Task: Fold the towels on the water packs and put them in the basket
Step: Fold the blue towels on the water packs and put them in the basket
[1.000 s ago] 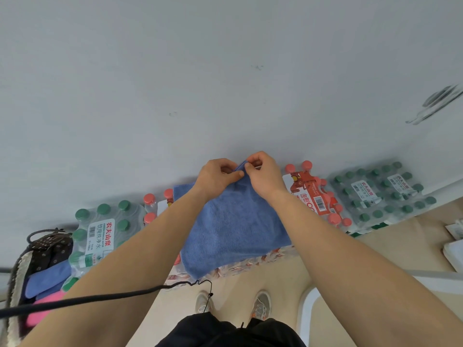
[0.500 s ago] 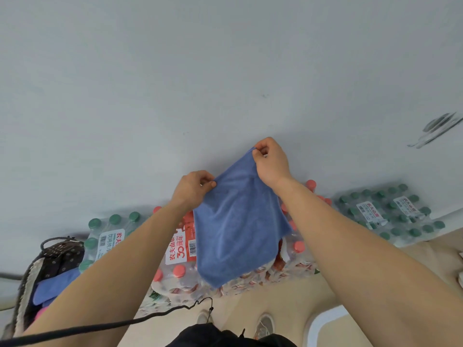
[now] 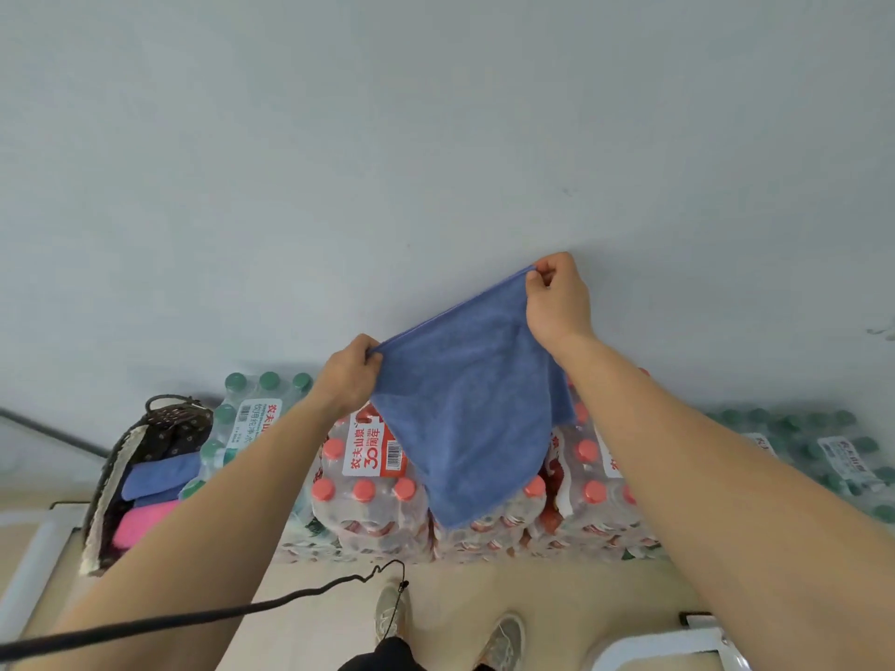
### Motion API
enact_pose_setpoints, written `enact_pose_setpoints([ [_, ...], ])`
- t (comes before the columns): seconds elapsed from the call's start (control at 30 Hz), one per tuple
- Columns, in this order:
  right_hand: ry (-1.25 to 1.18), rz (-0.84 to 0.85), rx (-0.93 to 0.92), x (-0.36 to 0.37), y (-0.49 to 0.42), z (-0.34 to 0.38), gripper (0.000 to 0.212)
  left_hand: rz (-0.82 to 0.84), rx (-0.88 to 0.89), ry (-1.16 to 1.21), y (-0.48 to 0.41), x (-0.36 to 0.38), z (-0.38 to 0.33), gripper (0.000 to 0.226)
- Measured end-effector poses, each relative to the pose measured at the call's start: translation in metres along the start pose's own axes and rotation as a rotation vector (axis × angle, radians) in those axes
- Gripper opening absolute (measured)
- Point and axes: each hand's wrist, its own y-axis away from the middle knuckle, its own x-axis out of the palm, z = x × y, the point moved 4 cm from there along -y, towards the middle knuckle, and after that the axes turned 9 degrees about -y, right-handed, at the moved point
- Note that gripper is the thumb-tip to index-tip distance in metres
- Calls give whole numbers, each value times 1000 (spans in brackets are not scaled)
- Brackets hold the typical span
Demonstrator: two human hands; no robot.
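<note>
Blue towel (image 3: pixel 474 418), left hand (image 3: pixel 346 377), right hand (image 3: pixel 557 302) pinching corners

Pale grey wall (image 3: pixel 436 138) behind; beige floor (image 3: pixel 557 588) below; black cable (image 3: pixel 271 603) crossing it; white frame (image 3: pixel 654 644) lower right.

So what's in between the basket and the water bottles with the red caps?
A pack of green-capped water bottles stands between the basket and the red-capped packs. The head view shows it.
</note>
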Motion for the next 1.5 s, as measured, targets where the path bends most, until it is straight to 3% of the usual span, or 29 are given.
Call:
enact_pose_setpoints([
  [0.17, 48, 0, -2, -1, 15, 3, 8, -147, 24, 30, 17, -24, 17, 14],
  [0.37, -5, -85, 26, 6, 52, 19, 7, -69, 93, 62, 40, -48, 45, 12],
  [0.73, 57, -137, 20, 31, 145, 50, 5, -256, 98, 161, 90, -116, 104, 22],
  [1.07, 119, -110, 77, 14, 175, 17, 8, -175, 148, 243, 95, -109, 108, 12],
  [1.17, 147, -67, 90, 7, 161, 1, 19, -93, 154, 265, 81, -98, 106, 5],
  [1.33, 303, 3, 82, 6, 121, -31, 21, 96, 192, 128, 50, -76, 96, 13],
  [1.5, 378, 79, 95, 12, 72, -55, 17, 51, 141, 11, 7, -62, 86, 16],
])
